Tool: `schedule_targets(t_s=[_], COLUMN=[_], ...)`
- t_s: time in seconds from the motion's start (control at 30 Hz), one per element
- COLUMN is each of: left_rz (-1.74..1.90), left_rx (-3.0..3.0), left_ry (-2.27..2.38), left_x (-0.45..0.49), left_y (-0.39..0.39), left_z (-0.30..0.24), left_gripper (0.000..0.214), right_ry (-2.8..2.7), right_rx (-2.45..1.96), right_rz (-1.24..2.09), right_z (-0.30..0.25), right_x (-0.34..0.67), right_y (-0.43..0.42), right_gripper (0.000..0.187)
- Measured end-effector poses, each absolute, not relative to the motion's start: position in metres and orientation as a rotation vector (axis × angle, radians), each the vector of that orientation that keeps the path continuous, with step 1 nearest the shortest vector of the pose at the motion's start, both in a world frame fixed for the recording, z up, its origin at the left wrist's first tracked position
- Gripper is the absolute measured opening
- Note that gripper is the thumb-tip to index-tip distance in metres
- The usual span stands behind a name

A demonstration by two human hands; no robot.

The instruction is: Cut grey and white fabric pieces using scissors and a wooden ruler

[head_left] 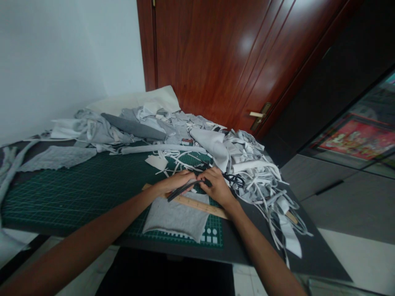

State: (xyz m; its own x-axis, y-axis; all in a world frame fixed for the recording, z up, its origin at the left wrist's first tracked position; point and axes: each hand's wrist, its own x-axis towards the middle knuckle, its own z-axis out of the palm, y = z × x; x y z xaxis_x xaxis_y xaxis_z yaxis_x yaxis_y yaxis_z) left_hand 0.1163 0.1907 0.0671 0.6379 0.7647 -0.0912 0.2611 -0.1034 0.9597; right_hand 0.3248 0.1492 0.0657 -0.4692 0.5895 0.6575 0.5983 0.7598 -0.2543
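Observation:
Both hands are raised over a green cutting mat (pixel 101 181), pinching a narrow dark strip (pixel 182 190) that looks like fabric. My left hand (pixel 180 181) is closed around its middle, and its lower end sticks out toward me. At the strip's upper right end, my right hand (pixel 214 183) pinches with thumb and fingers. Beneath the hands a wooden ruler (pixel 200 204) lies slanting across a flat grey piece of cloth (pixel 175 220). Black-handled scissors (pixel 236 180) rest just right of my right hand, partly among scraps.
A heap of grey and white cloth scraps (pixel 182 123) runs along the back of the dark table (pixel 321 255). Tangled strips (pixel 271 205) spill over its right side. Behind stand a wooden door (pixel 210 61) and a white wall (pixel 68 53); a dark cabinet (pixel 327 181) is at right.

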Motion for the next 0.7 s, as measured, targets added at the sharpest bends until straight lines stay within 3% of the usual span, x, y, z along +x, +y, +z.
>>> schedule_targets(t_s=[0.33,0.7], left_rz=[0.483,0.516], left_rx=[1.578,1.409], left_ry=[0.803,0.836], left_x=[0.1165,0.1184], left_y=[0.1930,0.1914], left_z=[0.0633,0.0615], left_gripper=[0.038,0.035], right_ry=[-2.167,-2.272], right_rx=[-0.867,-0.807], right_rz=[0.009,-0.098], right_z=[0.0636,0.0666], right_x=[0.3253,0.3251], right_y=[0.1489,0.1493], right_gripper=[0.004,0.009])
